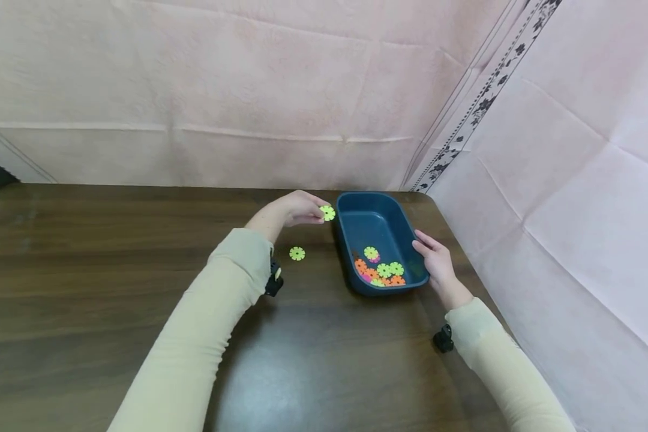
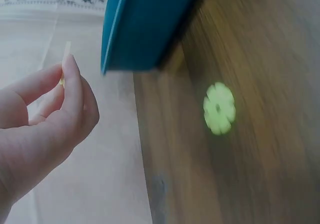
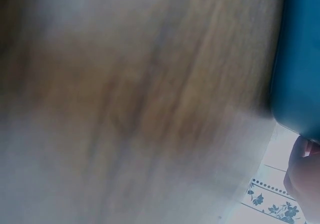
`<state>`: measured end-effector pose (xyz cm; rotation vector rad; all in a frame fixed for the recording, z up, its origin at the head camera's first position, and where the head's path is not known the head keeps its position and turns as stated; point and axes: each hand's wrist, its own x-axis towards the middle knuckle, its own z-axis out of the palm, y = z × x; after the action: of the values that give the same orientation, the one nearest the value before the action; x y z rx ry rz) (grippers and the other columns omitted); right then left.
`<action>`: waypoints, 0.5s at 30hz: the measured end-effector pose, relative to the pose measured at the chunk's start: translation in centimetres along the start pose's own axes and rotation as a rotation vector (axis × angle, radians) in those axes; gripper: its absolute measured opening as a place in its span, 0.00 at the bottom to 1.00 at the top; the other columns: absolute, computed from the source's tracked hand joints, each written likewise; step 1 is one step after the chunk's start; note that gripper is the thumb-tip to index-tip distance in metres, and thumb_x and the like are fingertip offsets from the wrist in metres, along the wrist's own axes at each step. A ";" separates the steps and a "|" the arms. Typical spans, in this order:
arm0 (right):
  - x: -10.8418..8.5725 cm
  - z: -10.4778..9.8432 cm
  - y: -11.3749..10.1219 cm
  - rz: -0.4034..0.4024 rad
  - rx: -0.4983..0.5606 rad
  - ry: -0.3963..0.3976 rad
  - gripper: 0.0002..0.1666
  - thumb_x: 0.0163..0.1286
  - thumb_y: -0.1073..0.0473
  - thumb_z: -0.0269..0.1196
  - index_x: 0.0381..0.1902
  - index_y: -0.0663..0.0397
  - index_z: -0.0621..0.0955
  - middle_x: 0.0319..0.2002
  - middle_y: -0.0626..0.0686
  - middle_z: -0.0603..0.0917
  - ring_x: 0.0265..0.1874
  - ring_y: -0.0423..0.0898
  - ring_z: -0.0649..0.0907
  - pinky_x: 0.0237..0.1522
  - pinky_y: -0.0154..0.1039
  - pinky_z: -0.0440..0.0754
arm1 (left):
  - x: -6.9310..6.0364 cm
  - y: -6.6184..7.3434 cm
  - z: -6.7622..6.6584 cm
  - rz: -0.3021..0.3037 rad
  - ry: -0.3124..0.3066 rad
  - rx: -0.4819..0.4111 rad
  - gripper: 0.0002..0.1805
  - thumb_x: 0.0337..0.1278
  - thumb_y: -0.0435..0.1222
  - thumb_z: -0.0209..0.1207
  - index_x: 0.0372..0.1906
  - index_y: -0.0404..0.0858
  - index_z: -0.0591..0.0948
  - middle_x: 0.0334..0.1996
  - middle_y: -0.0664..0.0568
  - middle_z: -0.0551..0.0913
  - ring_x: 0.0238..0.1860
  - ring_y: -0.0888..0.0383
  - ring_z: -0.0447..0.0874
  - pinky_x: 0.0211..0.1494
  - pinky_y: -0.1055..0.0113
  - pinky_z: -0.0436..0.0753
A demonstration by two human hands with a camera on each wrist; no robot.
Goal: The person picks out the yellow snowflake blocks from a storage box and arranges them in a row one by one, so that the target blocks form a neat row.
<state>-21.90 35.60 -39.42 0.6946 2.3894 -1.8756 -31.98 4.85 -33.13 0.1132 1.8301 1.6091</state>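
Left hand (image 1: 297,211) had flower (image 1: 327,213) pinched, just left of tub (image 1: 377,223). Head cam got flower face-on; left wrist cam only got thin edge between thumb and fingertips. Loose flower (image 1: 297,254) lay on table (image 1: 140,288), nearer body than pinch. Head cam alone showed flower pile (image 1: 383,270) inside tub, right of pinch. Right hand (image 1: 436,264) touched tub's far side from pinch; couldn't tell if fingers curled round rim, right wrist cam mostly blurry table.

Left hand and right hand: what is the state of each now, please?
Left hand: closed, pinching a yellow-green flower piece.
Right hand: holding the blue bin at its side.
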 end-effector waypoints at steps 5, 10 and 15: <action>0.0 0.0 0.0 -0.001 -0.006 0.007 0.30 0.72 0.52 0.53 0.69 0.47 0.63 0.73 0.50 0.57 0.72 0.47 0.56 0.73 0.45 0.55 | -1.1 -1.4 -2.2 -0.014 -0.009 -0.026 0.26 0.60 0.21 0.48 0.65 0.30 0.67 0.44 0.47 0.74 0.32 0.64 0.77 0.51 0.73 0.81; 0.0 0.0 0.0 -0.002 -0.001 0.008 0.30 0.71 0.52 0.53 0.69 0.47 0.63 0.73 0.50 0.57 0.72 0.47 0.56 0.73 0.45 0.55 | -1.7 -3.0 -4.1 -0.030 -0.017 -0.005 0.26 0.62 0.21 0.45 0.66 0.29 0.65 0.45 0.47 0.71 0.32 0.66 0.76 0.44 0.78 0.81; -0.1 0.0 -0.1 -0.001 -0.006 0.005 0.30 0.72 0.52 0.53 0.70 0.47 0.63 0.73 0.50 0.57 0.72 0.47 0.56 0.73 0.45 0.55 | -2.3 -4.7 -5.5 -0.042 -0.036 0.010 0.25 0.63 0.21 0.44 0.66 0.26 0.63 0.44 0.47 0.70 0.33 0.66 0.76 0.43 0.78 0.82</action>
<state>-21.84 35.56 -39.26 0.6993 2.3972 -1.8687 -31.49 -1.94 -36.43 0.1071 1.8022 1.5592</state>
